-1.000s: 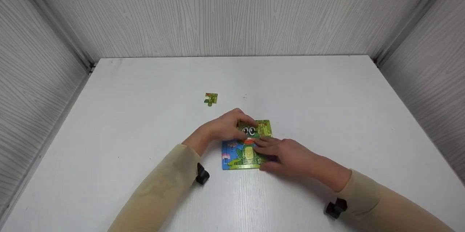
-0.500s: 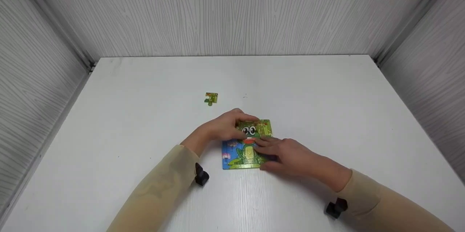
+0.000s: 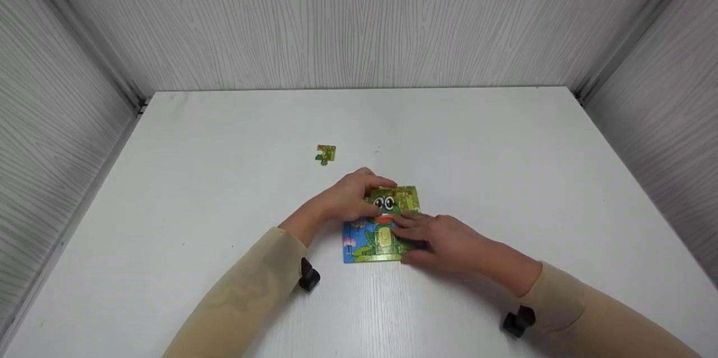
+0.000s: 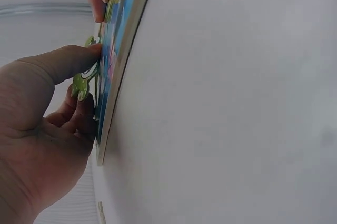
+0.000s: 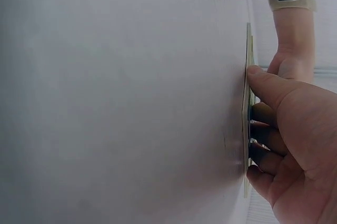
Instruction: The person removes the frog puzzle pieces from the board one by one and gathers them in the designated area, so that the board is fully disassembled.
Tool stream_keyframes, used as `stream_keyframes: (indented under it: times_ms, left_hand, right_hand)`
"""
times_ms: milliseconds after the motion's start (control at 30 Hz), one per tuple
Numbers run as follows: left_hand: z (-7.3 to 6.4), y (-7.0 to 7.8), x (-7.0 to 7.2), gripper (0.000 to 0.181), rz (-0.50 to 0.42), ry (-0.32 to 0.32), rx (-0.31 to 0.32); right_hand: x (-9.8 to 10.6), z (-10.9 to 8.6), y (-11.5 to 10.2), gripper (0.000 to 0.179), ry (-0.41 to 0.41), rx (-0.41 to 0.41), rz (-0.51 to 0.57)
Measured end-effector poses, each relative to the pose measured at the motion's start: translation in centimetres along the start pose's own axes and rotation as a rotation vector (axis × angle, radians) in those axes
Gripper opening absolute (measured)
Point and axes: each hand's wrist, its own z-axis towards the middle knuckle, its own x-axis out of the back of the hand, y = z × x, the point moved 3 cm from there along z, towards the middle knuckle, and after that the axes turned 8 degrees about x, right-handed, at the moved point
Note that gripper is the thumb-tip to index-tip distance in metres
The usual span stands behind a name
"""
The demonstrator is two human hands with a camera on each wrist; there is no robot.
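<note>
A frog jigsaw puzzle (image 3: 383,240) in a square tray lies on the white table. My left hand (image 3: 350,195) reaches over its upper left part. Between that thumb and the fingers, a green puzzle piece (image 4: 80,84) stands slightly raised from the puzzle in the left wrist view. The frog's eyes show between the same thumb and forefinger in the head view. My right hand (image 3: 440,241) rests on the lower right of the puzzle with its fingers stretched over the picture. Its thumb (image 5: 259,71) touches the tray's edge. The right hand covers part of the frog's body.
A loose green puzzle piece (image 3: 326,154) lies on the table beyond my left hand. Grey wood-grain panels (image 3: 359,21) rise at the back and both sides of the white table (image 3: 505,150). Dark clips (image 3: 309,275) sit at both sleeve cuffs.
The left forefinger has shifted slightly along the puzzle's top edge. The right hand and the loose piece stay in place.
</note>
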Motion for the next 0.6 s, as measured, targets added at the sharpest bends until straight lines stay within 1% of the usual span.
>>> stream_keyframes:
  times_ms: [67, 167, 300, 467, 600]
  left_hand:
    - [-0.08, 0.15, 0.06, 0.055, 0.005, 0.012, 0.017]
    - [-0.21, 0.27, 0.17, 0.050, -0.014, 0.024, 0.043]
    - [-0.26, 0.28, 0.19, 0.046, -0.021, 0.026, 0.051]
    - [-0.31, 0.26, 0.20, 0.053, 0.009, 0.006, 0.048]
    - [-0.27, 0.32, 0.32, 0.059, 0.014, -0.020, 0.049]
  right_hand:
    - [0.01, 0.00, -0.01, 0.061, -0.004, -0.009, 0.001]
    - [0.04, -0.01, -0.05, 0.060, -0.004, -0.008, 0.001]
    - [-0.11, -0.01, 0.03, 0.060, -0.001, 0.004, -0.012]
    - [-0.31, -0.11, 0.16, 0.061, -0.003, -0.004, 0.002]
    - [-0.27, -0.12, 0.19, 0.060, -0.001, -0.003, 0.004]
